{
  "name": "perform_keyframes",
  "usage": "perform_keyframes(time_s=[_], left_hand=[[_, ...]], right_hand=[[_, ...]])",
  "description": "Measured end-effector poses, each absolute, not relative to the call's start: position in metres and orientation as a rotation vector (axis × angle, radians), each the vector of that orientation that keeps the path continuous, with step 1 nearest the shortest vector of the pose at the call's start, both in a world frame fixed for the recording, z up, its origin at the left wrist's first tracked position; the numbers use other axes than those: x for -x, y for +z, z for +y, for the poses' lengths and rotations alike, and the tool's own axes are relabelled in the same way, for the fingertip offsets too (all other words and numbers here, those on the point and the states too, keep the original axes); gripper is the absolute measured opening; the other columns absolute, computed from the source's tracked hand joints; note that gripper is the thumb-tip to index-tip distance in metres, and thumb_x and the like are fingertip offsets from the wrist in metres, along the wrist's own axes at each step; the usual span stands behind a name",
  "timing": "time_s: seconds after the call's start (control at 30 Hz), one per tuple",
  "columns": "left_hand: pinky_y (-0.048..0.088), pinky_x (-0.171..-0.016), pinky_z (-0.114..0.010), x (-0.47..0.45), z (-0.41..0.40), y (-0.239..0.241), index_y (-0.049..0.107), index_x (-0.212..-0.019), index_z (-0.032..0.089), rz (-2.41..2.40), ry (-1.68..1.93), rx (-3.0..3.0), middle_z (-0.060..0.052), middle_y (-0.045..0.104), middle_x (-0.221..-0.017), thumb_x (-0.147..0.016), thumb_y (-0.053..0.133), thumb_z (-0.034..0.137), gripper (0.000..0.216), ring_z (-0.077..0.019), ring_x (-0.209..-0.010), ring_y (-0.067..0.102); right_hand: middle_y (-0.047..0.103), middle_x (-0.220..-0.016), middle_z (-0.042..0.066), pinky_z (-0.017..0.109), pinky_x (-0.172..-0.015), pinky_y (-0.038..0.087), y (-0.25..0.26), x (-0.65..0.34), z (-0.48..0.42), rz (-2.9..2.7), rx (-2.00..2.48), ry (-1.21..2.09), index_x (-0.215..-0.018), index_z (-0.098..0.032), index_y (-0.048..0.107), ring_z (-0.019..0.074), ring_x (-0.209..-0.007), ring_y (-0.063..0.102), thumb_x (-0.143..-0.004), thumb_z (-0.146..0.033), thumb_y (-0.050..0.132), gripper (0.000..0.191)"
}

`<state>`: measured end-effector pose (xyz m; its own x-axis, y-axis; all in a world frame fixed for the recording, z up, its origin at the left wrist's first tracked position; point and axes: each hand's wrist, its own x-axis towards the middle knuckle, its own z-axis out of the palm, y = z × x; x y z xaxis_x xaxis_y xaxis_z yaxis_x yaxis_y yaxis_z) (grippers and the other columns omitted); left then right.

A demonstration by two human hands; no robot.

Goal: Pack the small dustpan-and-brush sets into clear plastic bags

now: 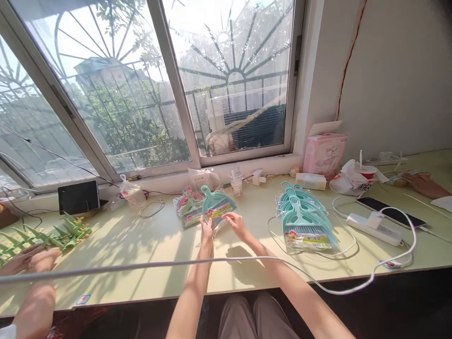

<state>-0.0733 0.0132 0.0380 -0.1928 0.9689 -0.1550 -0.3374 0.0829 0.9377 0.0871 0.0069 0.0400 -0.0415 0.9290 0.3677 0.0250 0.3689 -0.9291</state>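
A mint-green dustpan and brush set (pixel 216 203) in clear plastic wrap is tilted up over the table in front of me. My left hand (pixel 206 229) grips its lower edge, thumb on the printed label. At the lower right edge of the same wrapped set, the bent fingers of my right hand (pixel 237 225) are pinched together on the packaging. Just left and behind lie a green dustpan set (pixel 190 210) and a pink dustpan set (pixel 181 200), partly overlapped. Several wrapped mint dustpan sets (pixel 306 225) lie overlapping to the right.
A white cable (pixel 247 258) crosses in front of my forearms. On the right are a power strip (pixel 374 229), a phone (pixel 390 212) and a pink box (pixel 325 153). A cup (pixel 235 182) stands by the window. Other people's hands (pixel 44 258) show at both sides, the left ones near green plant-like pieces.
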Motion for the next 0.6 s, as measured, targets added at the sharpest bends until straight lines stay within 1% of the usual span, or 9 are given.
perform_keyframes(time_s=[0.07, 0.1, 0.17, 0.23, 0.3, 0.37, 0.47, 0.53, 0.6], left_hand=[[0.055, -0.116, -0.061, 0.078, 0.022, 0.025, 0.065, -0.142, 0.028, 1.166, 1.468, -0.708, -0.015, 0.066, -0.156, -0.094, 0.07, 0.031, 0.048, -0.0381, -0.153, 0.057], [0.055, -0.117, -0.061, 0.082, 0.026, 0.018, 0.067, -0.14, 0.028, 1.131, 1.484, -0.705, -0.015, 0.07, -0.151, -0.091, 0.075, 0.032, 0.05, -0.0388, -0.151, 0.059], [0.055, -0.119, -0.06, 0.089, 0.031, 0.007, 0.07, -0.137, 0.027, 1.033, 1.49, -0.699, -0.015, 0.075, -0.142, -0.084, 0.082, 0.033, 0.055, -0.039, -0.147, 0.062], [0.054, -0.12, -0.06, 0.096, 0.033, 0.002, 0.073, -0.134, 0.026, 0.932, 1.487, -0.715, -0.015, 0.077, -0.136, -0.079, 0.087, 0.034, 0.058, -0.0392, -0.145, 0.064], [0.051, -0.122, -0.06, 0.102, 0.034, 0.002, 0.074, -0.132, 0.023, 0.875, 1.452, -0.778, -0.016, 0.079, -0.132, -0.074, 0.091, 0.032, 0.061, -0.0403, -0.142, 0.066], [0.049, -0.124, -0.062, 0.104, 0.033, 0.006, 0.075, -0.129, 0.02, 0.857, 1.37, -0.888, -0.016, 0.08, -0.129, -0.066, 0.094, 0.028, 0.066, -0.0424, -0.139, 0.068], [0.045, -0.126, -0.063, 0.105, 0.027, 0.01, 0.077, -0.124, 0.019, 0.819, 1.227, -1.038, -0.017, 0.081, -0.125, -0.058, 0.098, 0.024, 0.07, -0.045, -0.135, 0.069], [0.044, -0.126, -0.064, 0.104, 0.024, 0.011, 0.078, -0.121, 0.019, 0.787, 1.176, -1.082, -0.017, 0.081, -0.123, -0.058, 0.101, 0.027, 0.067, -0.0457, -0.133, 0.07], [0.044, -0.125, -0.066, 0.105, 0.02, 0.011, 0.079, -0.119, 0.019, 0.773, 1.149, -1.072, -0.018, 0.081, -0.121, -0.063, 0.102, 0.035, 0.063, -0.046, -0.132, 0.07]], right_hand=[[0.08, -0.081, 0.007, 0.049, -0.096, 0.061, 0.024, -0.087, 0.022, -1.352, 1.031, 1.026, -0.068, -0.026, 0.073, 0.0322, -0.092, 0.077, -0.079, -0.055, 0.08, 0.032], [0.078, -0.074, 0.007, 0.05, -0.094, 0.062, 0.015, -0.088, 0.027, -1.32, 1.067, 1.094, -0.065, -0.025, 0.072, 0.0324, -0.088, 0.077, -0.075, -0.057, 0.083, 0.035], [0.077, -0.071, 0.007, 0.049, -0.09, 0.064, 0.001, -0.089, 0.034, -1.209, 1.071, 1.222, -0.067, -0.023, 0.072, 0.0316, -0.082, 0.077, -0.068, -0.059, 0.087, 0.039], [0.08, -0.078, 0.008, 0.047, -0.088, 0.065, -0.006, -0.089, 0.036, -1.067, 1.012, 1.294, -0.078, -0.022, 0.075, 0.0307, -0.081, 0.079, -0.062, -0.06, 0.091, 0.043], [0.083, -0.086, 0.008, 0.044, -0.085, 0.065, -0.006, -0.089, 0.036, -0.972, 0.958, 1.291, -0.094, -0.022, 0.075, 0.0298, -0.083, 0.079, -0.059, -0.059, 0.093, 0.054], [0.083, -0.09, 0.008, 0.039, -0.076, 0.062, -0.002, -0.09, 0.035, -0.928, 0.959, 1.251, -0.104, -0.022, 0.071, 0.0284, -0.083, 0.079, -0.059, -0.057, 0.092, 0.06], [0.079, -0.09, 0.006, 0.029, -0.058, 0.049, 0.004, -0.096, 0.033, -0.885, 1.044, 1.167, -0.108, -0.023, 0.065, 0.0255, -0.079, 0.074, -0.062, -0.051, 0.088, 0.059], [0.076, -0.093, 0.005, 0.026, -0.054, 0.043, 0.008, -0.101, 0.031, -0.866, 1.053, 1.144, -0.113, -0.024, 0.062, 0.0233, -0.077, 0.07, -0.065, -0.046, 0.085, 0.058], [0.075, -0.096, 0.004, 0.025, -0.053, 0.042, 0.012, -0.105, 0.029, -0.864, 1.029, 1.18, -0.12, -0.024, 0.06, 0.021, -0.076, 0.069, -0.069, -0.044, 0.08, 0.059]])
